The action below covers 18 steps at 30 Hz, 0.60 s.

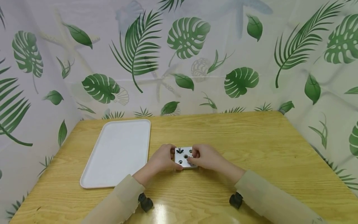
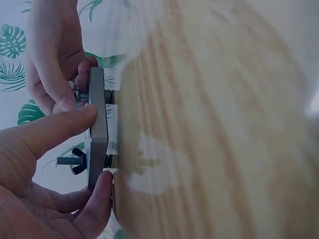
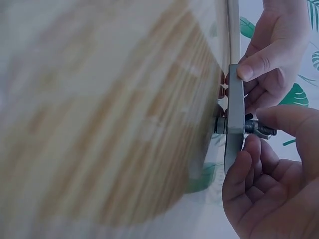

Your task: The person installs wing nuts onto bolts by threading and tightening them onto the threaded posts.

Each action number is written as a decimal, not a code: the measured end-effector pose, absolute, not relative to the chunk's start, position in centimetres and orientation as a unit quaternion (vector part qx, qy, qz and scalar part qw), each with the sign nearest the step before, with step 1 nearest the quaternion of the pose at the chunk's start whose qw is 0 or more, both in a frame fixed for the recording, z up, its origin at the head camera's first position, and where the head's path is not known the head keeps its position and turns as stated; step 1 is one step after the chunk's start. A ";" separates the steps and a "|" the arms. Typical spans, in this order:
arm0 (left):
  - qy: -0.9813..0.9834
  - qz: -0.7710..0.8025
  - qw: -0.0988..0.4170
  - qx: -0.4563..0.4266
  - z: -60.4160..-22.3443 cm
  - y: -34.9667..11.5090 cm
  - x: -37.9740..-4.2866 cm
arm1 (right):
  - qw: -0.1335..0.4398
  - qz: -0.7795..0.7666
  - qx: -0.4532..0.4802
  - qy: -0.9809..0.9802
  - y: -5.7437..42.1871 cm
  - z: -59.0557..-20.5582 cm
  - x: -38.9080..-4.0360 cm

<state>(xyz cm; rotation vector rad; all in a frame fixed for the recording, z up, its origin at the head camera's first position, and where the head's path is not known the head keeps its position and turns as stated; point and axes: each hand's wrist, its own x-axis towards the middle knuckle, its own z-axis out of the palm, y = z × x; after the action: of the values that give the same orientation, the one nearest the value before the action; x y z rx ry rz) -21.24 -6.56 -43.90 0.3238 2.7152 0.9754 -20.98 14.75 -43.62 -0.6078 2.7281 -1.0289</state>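
Observation:
A square metal plate (image 1: 186,164) with several holes stands just off the table, its bolt heads facing down. My left hand (image 1: 162,158) grips its left edge, thumb on the near side and fingers around the far side. One upright bolt (image 2: 65,161) at the plate's far left corner carries a black wing nut (image 2: 79,161). At the near right corner, my right hand (image 1: 206,156) pinches a silver-coloured nut (image 3: 262,131) on a second threaded bolt (image 3: 271,132). The nut's outline is partly hidden by the fingers and looks winged.
A white rectangular tray (image 1: 118,152) lies on the wooden table (image 1: 251,140) to the left of the hands. Leaf-printed cloth (image 1: 201,90) hangs behind the table and at both sides. Dark wrist devices (image 1: 146,203) sit under both forearms.

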 end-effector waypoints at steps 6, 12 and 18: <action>0.932 0.322 0.117 0.116 -44.0 -6.5 -21.3 | 0.068 -0.319 -0.214 0.921 15.0 -43.3 -20.6; 0.933 0.321 0.120 0.111 -44.0 -6.4 -21.2 | 0.094 -0.349 -0.252 0.898 15.5 -43.3 -20.7; 0.933 0.322 0.121 0.106 -43.7 -6.4 -21.2 | 0.128 -0.380 -0.249 0.882 15.8 -43.4 -21.1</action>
<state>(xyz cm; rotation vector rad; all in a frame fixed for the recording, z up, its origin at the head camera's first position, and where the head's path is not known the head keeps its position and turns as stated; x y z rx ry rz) -21.22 -6.40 -43.71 0.3104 2.7238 0.9400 -21.09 15.85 -43.36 -0.7229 2.5644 -1.1041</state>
